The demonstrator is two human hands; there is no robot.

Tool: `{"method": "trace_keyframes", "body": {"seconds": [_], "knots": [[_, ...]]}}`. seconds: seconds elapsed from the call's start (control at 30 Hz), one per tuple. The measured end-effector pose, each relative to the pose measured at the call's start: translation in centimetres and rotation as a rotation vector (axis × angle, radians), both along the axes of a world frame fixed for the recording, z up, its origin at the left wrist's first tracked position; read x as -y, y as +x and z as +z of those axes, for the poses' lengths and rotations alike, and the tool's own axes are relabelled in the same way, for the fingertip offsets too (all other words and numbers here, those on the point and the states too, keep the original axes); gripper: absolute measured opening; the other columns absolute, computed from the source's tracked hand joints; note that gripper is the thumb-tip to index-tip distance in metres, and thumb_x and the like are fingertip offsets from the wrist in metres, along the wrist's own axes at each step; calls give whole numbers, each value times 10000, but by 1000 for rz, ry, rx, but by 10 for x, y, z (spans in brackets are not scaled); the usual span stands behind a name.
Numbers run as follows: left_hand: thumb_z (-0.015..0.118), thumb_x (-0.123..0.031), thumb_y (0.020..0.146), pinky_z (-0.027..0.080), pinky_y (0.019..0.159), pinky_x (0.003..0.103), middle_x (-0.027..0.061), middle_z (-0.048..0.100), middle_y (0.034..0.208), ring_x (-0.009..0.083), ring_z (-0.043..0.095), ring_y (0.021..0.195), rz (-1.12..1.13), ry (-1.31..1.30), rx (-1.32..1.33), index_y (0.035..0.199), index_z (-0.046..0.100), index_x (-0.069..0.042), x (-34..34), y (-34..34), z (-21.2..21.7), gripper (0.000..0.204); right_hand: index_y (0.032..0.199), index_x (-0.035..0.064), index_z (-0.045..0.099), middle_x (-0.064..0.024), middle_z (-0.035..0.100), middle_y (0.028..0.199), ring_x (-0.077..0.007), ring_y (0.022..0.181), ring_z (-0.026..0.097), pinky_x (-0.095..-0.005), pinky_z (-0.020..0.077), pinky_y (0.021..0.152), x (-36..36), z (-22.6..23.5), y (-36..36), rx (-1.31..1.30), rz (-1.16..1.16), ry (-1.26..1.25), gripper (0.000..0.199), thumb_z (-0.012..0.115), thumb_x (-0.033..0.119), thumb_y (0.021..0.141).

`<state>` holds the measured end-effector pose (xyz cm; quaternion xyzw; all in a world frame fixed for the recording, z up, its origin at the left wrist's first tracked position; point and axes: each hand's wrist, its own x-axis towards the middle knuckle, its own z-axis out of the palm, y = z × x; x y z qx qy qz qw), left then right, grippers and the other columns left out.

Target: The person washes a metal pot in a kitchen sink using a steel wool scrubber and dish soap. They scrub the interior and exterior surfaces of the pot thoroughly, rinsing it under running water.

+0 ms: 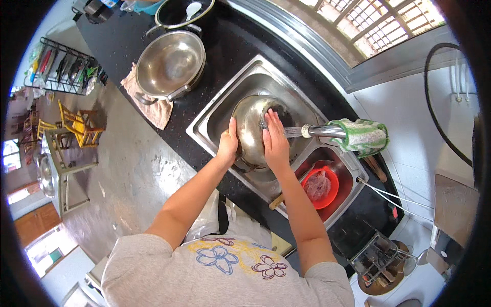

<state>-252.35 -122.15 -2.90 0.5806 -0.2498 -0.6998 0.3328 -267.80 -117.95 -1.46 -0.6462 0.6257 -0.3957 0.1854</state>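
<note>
A round metal pot (250, 125) lies tilted in the large sink basin (214, 123), its curved, dark-stained outside facing up. At its left edge my left hand (228, 144) grips it, thumb up along the side, other fingers mostly hidden. My right hand (275, 140) presses nearly straight fingers onto the pot's surface over a dark, mesh-like scouring pad (263, 122), which shows only along the fingers' left side. Just right of that hand, water streams from the faucet (327, 131), which has a green and white cloth (360, 137) wrapped around it.
In the smaller basin sits a red plastic bowl (333, 193) holding clear plastic. A wooden handle (276, 201) crosses the sink's near edge. On the dark counter, left, a two-handled metal pot (171, 64) rests on a pink cloth (159, 113); behind it stands another pot (176, 14) with a white spoon.
</note>
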Motion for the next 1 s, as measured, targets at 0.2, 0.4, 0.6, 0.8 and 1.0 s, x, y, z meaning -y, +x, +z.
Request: {"method": "trace_keyframes", "body": {"seconds": [0.2, 0.4, 0.6, 0.8, 1.0], "knots": [[411, -578, 1026, 501, 899, 366, 153, 666, 1129, 225, 619, 1005, 4, 103, -37, 1230, 608, 70, -10, -13, 11, 708, 1363, -65, 510, -224, 498, 1446, -356, 1346, 468, -407, 341, 1143, 13, -46, -59, 177, -228, 133, 415, 470, 144, 1006], [444, -542, 1033, 498, 751, 324, 73, 655, 853, 162, 582, 774, -186, -104, 160, 974, 690, 62, -17, -2, -1, 656, 1328, -6, 564, -198, 524, 1430, -339, 1369, 461, -412, 364, 1128, 15, 7, -25, 294, -79, 99, 370, 515, 47, 965], [486, -470, 1034, 459, 615, 389, 171, 492, 603, 202, 455, 584, -246, -403, 360, 767, 625, 54, -13, -24, 8, 605, 1292, -27, 583, -223, 580, 1338, -393, 1261, 535, -447, 416, 1081, 12, 38, -17, -278, 161, -115, 404, 594, 67, 899], [472, -485, 1037, 438, 543, 398, 125, 501, 546, 208, 476, 507, -478, -428, 341, 706, 598, 31, -30, -35, 37, 625, 1287, -82, 564, -305, 521, 1366, -437, 1261, 513, -470, 388, 1099, 30, 11, -78, -191, -220, 185, 391, 500, 116, 956], [504, -456, 1027, 455, 559, 413, 162, 544, 577, 253, 516, 515, -562, -525, 479, 741, 647, 16, -30, -33, 34, 569, 1271, -85, 558, -301, 540, 1327, -452, 1243, 511, -482, 388, 1085, 1, 25, -26, -173, -187, 96, 411, 532, 143, 930]]}}
